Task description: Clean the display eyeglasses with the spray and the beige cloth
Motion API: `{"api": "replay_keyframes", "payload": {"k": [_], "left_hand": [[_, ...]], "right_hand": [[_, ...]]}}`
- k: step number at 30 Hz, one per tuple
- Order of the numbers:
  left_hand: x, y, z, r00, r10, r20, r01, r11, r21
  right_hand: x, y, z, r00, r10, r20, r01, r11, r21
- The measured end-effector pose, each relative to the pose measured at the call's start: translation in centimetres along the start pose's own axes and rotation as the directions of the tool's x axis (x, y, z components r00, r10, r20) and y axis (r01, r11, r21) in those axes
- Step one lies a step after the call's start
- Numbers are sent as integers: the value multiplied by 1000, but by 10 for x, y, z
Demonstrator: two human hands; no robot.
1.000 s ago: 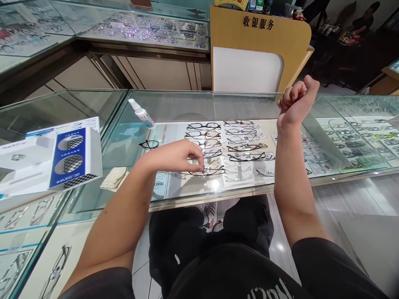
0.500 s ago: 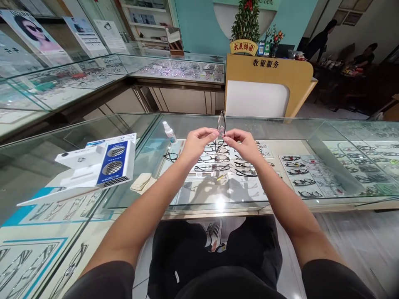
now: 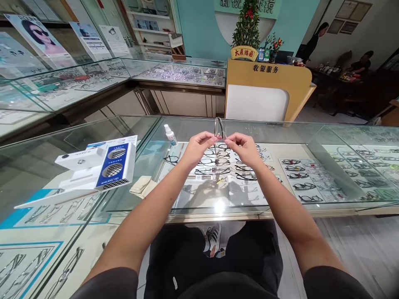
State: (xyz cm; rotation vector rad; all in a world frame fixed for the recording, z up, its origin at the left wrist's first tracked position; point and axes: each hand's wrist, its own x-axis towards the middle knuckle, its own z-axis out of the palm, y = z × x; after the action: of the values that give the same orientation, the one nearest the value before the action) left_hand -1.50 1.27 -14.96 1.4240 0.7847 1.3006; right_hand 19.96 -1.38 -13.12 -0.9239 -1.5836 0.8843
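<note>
- The spectacle frame [image 3: 219, 128] is being held in the air above the glass worktop [image 3: 289, 133]. It is showing edge-on, with its lens standing upright between the two hands, over the far middle of the display case.
- The left hand [image 3: 197, 148] is pinching the near-left side of the spectacle frame between thumb and fingertips — closed on it, knuckles upward.
- The right hand [image 3: 245, 148] is gripping the opposite side in the same pinch. Both forearms are reaching forward from the lower edge of the view and meeting at the frame.
- Directly beneath the hands, inside the case, rows of display glasses [image 3: 215, 161] are lying on white trays under the glass.
- Left of the hands, a small spray bottle [image 3: 170, 135] is standing tilted on the worktop, and a loose black pair [image 3: 171, 158] is lying just nearer than it.
- A folded beige cloth [image 3: 141, 184] is lying near the corner where two cases meet, with a blue-and-white box [image 3: 112, 165] sitting just beside it to the left.
- Beyond the worktop, a yellow cashier desk [image 3: 268, 83] is standing, with a small decorated tree [image 3: 247, 25] rising above it.
- At far right in the background, one person [image 3: 311, 41] is standing and another [image 3: 363, 62] is sitting — too distant for their hands to be made out.
</note>
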Motion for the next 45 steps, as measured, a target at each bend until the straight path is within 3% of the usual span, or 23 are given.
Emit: {"api": "replay_keyframes", "payload": {"k": [2,5,8,13,20,25,28,36,45], "left_hand": [[1,1,-4,1000,15,10,-15,1000,3],[2,6,-8,999,31,11,-31,998,46],[2,10,-12,999,51,-13,-49,992,116],[4,10,-18,998,64,4,-64,988,144],[3,1,-13,999,28,-32,-25,996,80],[0,-2,-7,999,27,-33,-25,997,71],[-1,0,-4,998,67,-16,-65,992,105],[-1,-2,-3,993,116,-35,-111,986,121],[2,4,-8,969,115,-217,-120,993,-9]], "right_hand": [[0,2,-3,999,-31,-40,29,998,-49],[-1,5,-11,982,-119,-147,78,963,-257],[-2,6,-20,940,-217,-263,76,886,-456],[0,6,-29,861,-355,-363,67,788,-612],[-5,-1,-17,856,-431,-284,161,746,-646],[-13,-1,-1,902,-432,4,325,673,-665],[-15,3,7,903,-418,99,365,628,-687],[-12,12,8,890,-446,94,371,590,-717],[-8,16,2,883,-468,-20,310,615,-725]]}}
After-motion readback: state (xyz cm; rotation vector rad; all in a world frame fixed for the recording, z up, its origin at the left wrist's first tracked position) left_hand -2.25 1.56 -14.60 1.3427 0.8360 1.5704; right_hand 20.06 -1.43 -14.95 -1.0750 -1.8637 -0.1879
